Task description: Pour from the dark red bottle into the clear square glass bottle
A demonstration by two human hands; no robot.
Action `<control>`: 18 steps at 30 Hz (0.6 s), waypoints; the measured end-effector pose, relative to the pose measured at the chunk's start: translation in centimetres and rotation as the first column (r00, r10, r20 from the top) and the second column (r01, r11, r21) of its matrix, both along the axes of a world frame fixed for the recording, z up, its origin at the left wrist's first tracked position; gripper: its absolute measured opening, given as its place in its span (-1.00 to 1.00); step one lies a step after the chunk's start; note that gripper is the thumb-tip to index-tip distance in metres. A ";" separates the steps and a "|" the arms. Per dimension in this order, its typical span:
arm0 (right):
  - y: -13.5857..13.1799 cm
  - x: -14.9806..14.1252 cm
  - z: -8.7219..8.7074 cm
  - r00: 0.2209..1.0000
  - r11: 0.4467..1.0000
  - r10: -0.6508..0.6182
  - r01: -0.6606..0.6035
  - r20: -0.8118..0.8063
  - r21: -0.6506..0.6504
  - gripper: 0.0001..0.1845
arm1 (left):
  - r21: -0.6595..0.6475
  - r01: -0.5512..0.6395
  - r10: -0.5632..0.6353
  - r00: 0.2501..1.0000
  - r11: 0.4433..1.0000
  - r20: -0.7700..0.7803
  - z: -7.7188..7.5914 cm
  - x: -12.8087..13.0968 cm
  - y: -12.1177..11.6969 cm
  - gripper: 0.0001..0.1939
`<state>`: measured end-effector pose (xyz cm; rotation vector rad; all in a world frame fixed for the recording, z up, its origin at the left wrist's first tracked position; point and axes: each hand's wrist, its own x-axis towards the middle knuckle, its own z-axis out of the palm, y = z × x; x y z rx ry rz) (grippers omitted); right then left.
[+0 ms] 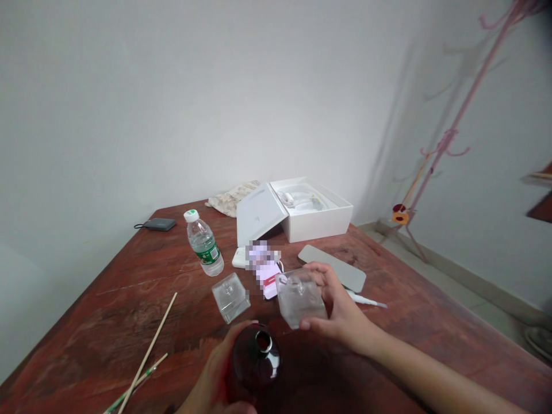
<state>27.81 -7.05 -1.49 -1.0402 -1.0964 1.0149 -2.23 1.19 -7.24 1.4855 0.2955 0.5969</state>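
Observation:
My left hand (215, 368) is wrapped round a dark red, glossy round bottle (254, 359) with a small open neck, close to me. Between thumb and fingers, my right hand (334, 307) grips a clear cube-shaped block (299, 299) by its right side. A second clear cube-shaped block (230, 298) stands on the table to the left, apart from both hands. Just behind the held block lies a phone (268, 273) with its screen lit; part of the screen is blurred out.
On the wooden table (107, 328) are a water bottle (204, 244), thin sticks (150, 345), a dark pouch-like item (159, 224), an open white box (319, 221) with cables, a grey flat slab (334, 265), a white pen-like item (366, 300) and a patterned cloth (228, 198). A pink rack (463, 115) stands right.

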 end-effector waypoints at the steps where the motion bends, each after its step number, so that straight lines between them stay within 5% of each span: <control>1: 0.1 0.1 0.1 1.000 1.000 -0.024 0.024 0.002 0.012 0.04 | -0.007 -0.003 0.003 1.000 1.000 0.008 0.0 0.1 0.1 0.15; 8: 0.2 0.1 0.7 0.994 0.992 -0.098 0.095 0.042 0.077 -0.03 | -0.010 0.043 -0.043 0.999 0.999 0.029 2.2 0.6 -0.4 0.00; 12: 0.1 0.1 0.4 0.991 0.990 -0.124 0.120 0.050 0.073 -0.03 | -0.009 -0.030 0.030 1.000 1.000 -0.001 2.8 0.9 -0.7 0.04; 18: 0.1 0.1 0.3 0.993 0.995 -0.100 0.099 0.065 0.028 -0.01 | -0.018 0.020 -0.020 1.000 1.000 -0.006 3.8 1.7 -0.9 0.04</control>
